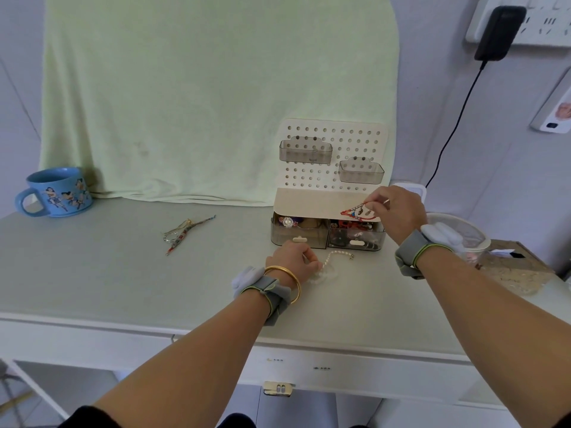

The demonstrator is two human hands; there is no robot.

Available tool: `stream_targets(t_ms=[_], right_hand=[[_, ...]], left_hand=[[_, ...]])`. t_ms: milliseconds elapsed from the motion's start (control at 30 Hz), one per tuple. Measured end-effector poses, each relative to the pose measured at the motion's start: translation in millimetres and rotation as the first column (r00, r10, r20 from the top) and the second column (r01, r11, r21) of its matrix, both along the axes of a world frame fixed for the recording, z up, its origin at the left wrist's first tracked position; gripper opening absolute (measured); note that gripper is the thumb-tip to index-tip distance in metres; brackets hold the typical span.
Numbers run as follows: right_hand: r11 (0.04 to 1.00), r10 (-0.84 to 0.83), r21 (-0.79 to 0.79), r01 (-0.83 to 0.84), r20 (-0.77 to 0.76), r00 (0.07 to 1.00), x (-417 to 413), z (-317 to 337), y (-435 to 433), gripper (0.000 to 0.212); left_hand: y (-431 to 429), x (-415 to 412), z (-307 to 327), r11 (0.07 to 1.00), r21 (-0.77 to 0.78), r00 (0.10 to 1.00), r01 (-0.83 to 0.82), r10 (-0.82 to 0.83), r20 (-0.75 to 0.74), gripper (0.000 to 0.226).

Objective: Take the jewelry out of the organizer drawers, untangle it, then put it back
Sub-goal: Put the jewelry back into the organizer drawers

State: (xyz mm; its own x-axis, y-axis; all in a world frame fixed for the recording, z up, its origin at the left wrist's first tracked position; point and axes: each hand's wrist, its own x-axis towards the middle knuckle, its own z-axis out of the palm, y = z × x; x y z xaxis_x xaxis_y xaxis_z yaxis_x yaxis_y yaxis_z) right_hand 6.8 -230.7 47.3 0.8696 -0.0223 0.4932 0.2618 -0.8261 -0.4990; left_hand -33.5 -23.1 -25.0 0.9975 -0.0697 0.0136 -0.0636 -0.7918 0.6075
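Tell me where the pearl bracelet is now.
In the head view, the pearl bracelet lies on the table right of centre, just in front of the organizer, its near end pinched by the left hand.

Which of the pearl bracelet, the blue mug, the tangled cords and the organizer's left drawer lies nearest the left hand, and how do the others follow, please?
From the left hand:
1. pearl bracelet, pinched in its fingers, trailing right.
2. left drawer, just behind the hand.
3. tangled cords, on the table to the left.
4. blue mug, far left at the back.
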Motion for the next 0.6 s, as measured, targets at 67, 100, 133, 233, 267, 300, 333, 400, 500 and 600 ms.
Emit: stream_targets(t_ms=[67,100,133,233,267,300,333,400,500,600], right_hand=[[0.999,0.006,0.05,-0.006,0.004,1.0,1.0,-3.1,1.0,0.01],[0.997,0.006,0.076,-0.007,0.01,1.0,1.4,-4.8,1.4,0.01],[0.996,0.0,0.093,-0.002,0.018,1.0,1.4,-5.7,1.9,0.01],[0.991,-0.019,0.131,0.013,0.042,0.999,2.9,-6.5,2.3,0.009],[0.99,-0.023,0.138,0.017,0.045,0.999,2.9,-6.4,2.1,0.009],[0.991,-0.03,0.13,0.024,0.045,0.999,3.2,-6.9,1.6,0.009],[0.994,-0.042,0.105,0.038,0.041,0.998,3.4,-7.3,1.3,0.009],[0.995,-0.094,0.046,0.093,0.021,0.995,4.3,-9.2,1.3,0.008],[0.984,-0.177,-0.02,0.176,-0.025,0.984,4.7,-9.1,3.9,0.007],[0.977,-0.147,-0.173,0.126,-0.114,0.983,3.8,-3.7,7.6,0.008]], left_hand=[[-0.1,-0.7,0.3,1.0,0.0,1.0,-0.002,0.002,0.003,0.018],[-0.4,-1.0,0.3,1.0,-0.001,1.0,-0.005,0.005,0.004,0.016],[-0.6,-1.2,0.6,1.0,-0.003,1.0,-0.008,0.008,0.002,0.014],[-0.9,-1.9,0.8,1.0,-0.003,1.0,-0.016,0.016,-0.003,0.013],[-0.9,-2.2,0.7,1.0,-0.003,1.0,-0.018,0.018,-0.003,0.013],[-0.9,-2.5,0.6,1.0,-0.004,1.0,-0.021,0.021,-0.001,0.013],[-1.0,-2.9,0.5,1.0,-0.006,1.0,-0.023,0.023,0.001,0.013],[-1.1,-3.6,0.5,1.0,-0.006,1.0,-0.024,0.024,0.003,0.013],[-0.9,-4.5,1.1,1.0,-0.007,1.0,-0.025,0.025,0.005,0.012],[-1.3,-4.8,1.5,1.0,-0.004,1.0,-0.023,0.023,0.0,0.012]])
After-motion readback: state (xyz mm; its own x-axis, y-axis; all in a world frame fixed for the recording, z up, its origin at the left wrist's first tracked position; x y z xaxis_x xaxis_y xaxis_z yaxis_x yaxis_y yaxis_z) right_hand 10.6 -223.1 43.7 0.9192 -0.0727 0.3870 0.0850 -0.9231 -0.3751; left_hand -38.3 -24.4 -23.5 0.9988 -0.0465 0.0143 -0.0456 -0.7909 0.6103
